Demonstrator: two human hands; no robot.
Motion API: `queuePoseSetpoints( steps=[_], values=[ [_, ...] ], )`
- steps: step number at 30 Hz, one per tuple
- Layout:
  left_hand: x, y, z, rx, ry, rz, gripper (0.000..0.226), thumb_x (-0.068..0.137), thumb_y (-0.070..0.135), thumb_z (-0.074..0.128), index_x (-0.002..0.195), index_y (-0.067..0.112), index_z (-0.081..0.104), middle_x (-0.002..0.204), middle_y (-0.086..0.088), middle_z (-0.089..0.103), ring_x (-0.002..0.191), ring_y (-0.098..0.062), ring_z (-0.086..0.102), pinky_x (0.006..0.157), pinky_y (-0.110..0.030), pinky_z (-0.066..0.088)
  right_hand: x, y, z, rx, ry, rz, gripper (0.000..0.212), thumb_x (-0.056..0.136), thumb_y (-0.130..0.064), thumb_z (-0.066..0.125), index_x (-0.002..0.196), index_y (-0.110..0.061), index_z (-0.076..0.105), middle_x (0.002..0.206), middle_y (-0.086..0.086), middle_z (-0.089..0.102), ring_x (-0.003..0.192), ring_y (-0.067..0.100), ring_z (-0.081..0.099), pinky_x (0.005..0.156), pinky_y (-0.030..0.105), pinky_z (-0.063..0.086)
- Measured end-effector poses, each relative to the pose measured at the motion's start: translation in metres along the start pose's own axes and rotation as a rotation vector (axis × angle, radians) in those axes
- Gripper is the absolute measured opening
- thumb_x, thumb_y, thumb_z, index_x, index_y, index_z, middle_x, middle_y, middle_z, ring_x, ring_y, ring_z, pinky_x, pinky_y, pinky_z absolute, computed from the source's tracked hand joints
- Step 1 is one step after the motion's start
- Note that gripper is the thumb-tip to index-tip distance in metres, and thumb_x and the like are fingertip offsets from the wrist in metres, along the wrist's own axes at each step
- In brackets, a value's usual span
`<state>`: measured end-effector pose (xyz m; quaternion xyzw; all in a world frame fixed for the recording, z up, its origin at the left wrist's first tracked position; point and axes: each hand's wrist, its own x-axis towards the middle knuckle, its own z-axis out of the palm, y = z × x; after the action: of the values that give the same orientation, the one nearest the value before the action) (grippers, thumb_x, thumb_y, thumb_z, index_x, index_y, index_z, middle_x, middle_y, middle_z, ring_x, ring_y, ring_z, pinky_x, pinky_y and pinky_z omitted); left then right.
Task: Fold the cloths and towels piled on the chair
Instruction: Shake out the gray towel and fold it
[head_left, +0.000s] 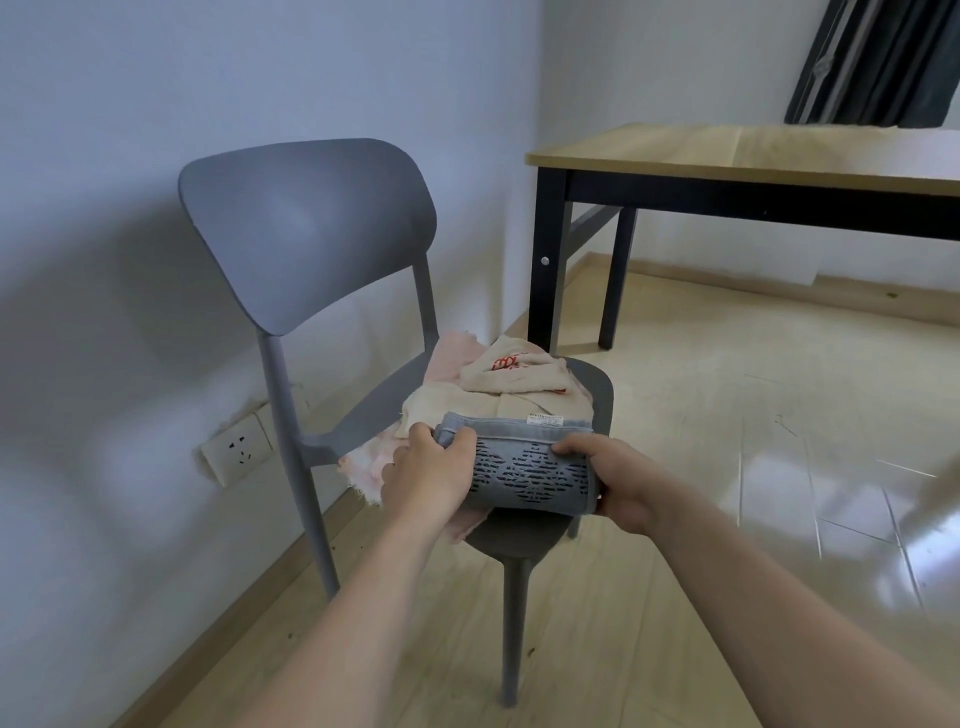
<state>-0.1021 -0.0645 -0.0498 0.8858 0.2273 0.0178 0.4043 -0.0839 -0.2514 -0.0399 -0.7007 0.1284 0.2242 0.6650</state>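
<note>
Grey towel (524, 467) lies between both hands, left grip (426, 467) and right grip (608, 478) clasping its ends.

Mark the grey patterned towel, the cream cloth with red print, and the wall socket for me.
grey patterned towel (530, 475): head view, middle of its patterned face.
cream cloth with red print (511, 375): head view, top fold beside the print.
wall socket (238, 451): head view, faceplate centre.

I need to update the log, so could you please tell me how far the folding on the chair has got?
Done: the grey towel looks folded into a compact block. In hand: the left hand and right hand grip its ends at the front of the chair. Left: the beige cloths and pink cloth behind lie rumpled.
</note>
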Motion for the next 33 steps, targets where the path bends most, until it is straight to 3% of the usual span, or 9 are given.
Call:
queuePoseSetpoints(
  steps=[4, 7, 10, 12, 15, 20, 26, 31, 33],
  values=[
    [-0.005, 0.005, -0.005, -0.318, 0.004, 0.017, 0.035, 0.086, 0.045, 0.045, 0.114, 0.023, 0.044, 0.108, 0.000, 0.056, 0.099, -0.019, 0.053, 0.086, -0.041, 0.047, -0.003, -0.006, 0.002, 0.058, -0.034, 0.019, 0.027, 0.083, -0.023, 0.060, 0.107, -0.012, 0.058, 0.093, 0.011, 0.072, 0.081, 0.026, 0.067, 0.065, 0.032, 0.054],
    [-0.009, 0.009, -0.012, -0.491, 0.004, 0.051, 0.021, 0.090, 0.033, 0.049, 0.108, 0.023, 0.047, 0.102, 0.002, 0.056, 0.089, -0.010, 0.050, 0.074, -0.036, 0.043, -0.004, -0.009, 0.005, 0.071, -0.051, -0.020, 0.031, 0.081, -0.025, 0.059, 0.109, -0.012, 0.058, 0.096, 0.012, 0.073, 0.086, 0.028, 0.068, 0.071, 0.034, 0.055],
    [-0.012, 0.012, -0.021, -0.588, -0.054, 0.055, 0.023, 0.091, 0.038, 0.049, 0.108, 0.023, 0.055, 0.099, 0.001, 0.060, 0.088, -0.010, 0.053, 0.063, -0.029, 0.038, -0.008, -0.011, 0.008, 0.066, -0.054, -0.108, 0.035, 0.081, -0.027, 0.058, 0.114, -0.015, 0.057, 0.100, 0.012, 0.072, 0.091, 0.028, 0.067, 0.074, 0.035, 0.056],
    [-0.013, 0.013, -0.026, -0.595, -0.093, 0.053, 0.037, 0.088, 0.053, 0.051, 0.111, 0.024, 0.056, 0.105, 0.001, 0.062, 0.092, -0.013, 0.055, 0.062, -0.028, 0.040, -0.013, -0.013, 0.012, 0.062, -0.053, -0.169, 0.038, 0.082, -0.033, 0.060, 0.118, -0.019, 0.055, 0.101, 0.011, 0.072, 0.089, 0.026, 0.067, 0.066, 0.033, 0.055],
    [-0.017, 0.012, -0.030, -0.537, -0.130, 0.037, 0.051, 0.083, 0.066, 0.054, 0.118, 0.028, 0.050, 0.110, 0.001, 0.059, 0.095, -0.016, 0.055, 0.062, -0.025, 0.043, -0.025, -0.015, 0.016, 0.045, -0.038, -0.245, 0.045, 0.080, -0.050, 0.067, 0.115, -0.024, 0.057, 0.102, 0.009, 0.071, 0.093, 0.025, 0.068, 0.075, 0.038, 0.057],
    [-0.022, 0.027, -0.031, -0.541, -0.094, 0.169, 0.037, 0.089, 0.051, 0.059, 0.112, 0.022, 0.055, 0.108, -0.002, 0.062, 0.091, -0.014, 0.056, 0.060, -0.025, 0.040, -0.041, -0.027, 0.015, 0.067, 0.109, -0.325, 0.045, 0.080, -0.056, 0.065, 0.104, -0.017, 0.063, 0.094, 0.008, 0.074, 0.084, 0.026, 0.072, 0.073, 0.042, 0.060],
    [0.013, 0.075, -0.030, -0.483, -0.065, 0.343, 0.020, 0.091, 0.041, 0.058, 0.090, 0.021, 0.056, 0.095, -0.003, 0.063, 0.085, -0.020, 0.060, 0.066, -0.032, 0.047, -0.023, -0.074, -0.003, 0.166, 0.169, -0.313, 0.025, 0.089, -0.034, 0.062, 0.102, -0.014, 0.056, 0.094, 0.011, 0.068, 0.075, 0.026, 0.069, 0.047, 0.033, 0.054],
    [0.090, 0.118, -0.007, -0.466, -0.033, 0.254, 0.016, 0.086, 0.022, 0.060, 0.074, 0.017, 0.051, 0.071, -0.002, 0.056, 0.065, -0.020, 0.051, 0.059, -0.029, 0.037, 0.052, -0.121, -0.021, 0.093, 0.161, -0.276, 0.011, 0.085, -0.027, 0.058, 0.086, -0.018, 0.053, 0.093, 0.012, 0.067, 0.083, 0.032, 0.068, 0.061, 0.047, 0.059],
    [0.114, 0.135, 0.008, -0.453, -0.071, 0.185, 0.015, 0.085, 0.021, 0.061, 0.074, 0.017, 0.052, 0.068, -0.002, 0.056, 0.062, -0.021, 0.052, 0.058, -0.028, 0.039, 0.075, -0.133, -0.033, 0.092, 0.180, -0.241, 0.009, 0.086, -0.026, 0.056, 0.083, -0.017, 0.052, 0.088, 0.011, 0.068, 0.078, 0.030, 0.069, 0.058, 0.042, 0.059]
  ],
)
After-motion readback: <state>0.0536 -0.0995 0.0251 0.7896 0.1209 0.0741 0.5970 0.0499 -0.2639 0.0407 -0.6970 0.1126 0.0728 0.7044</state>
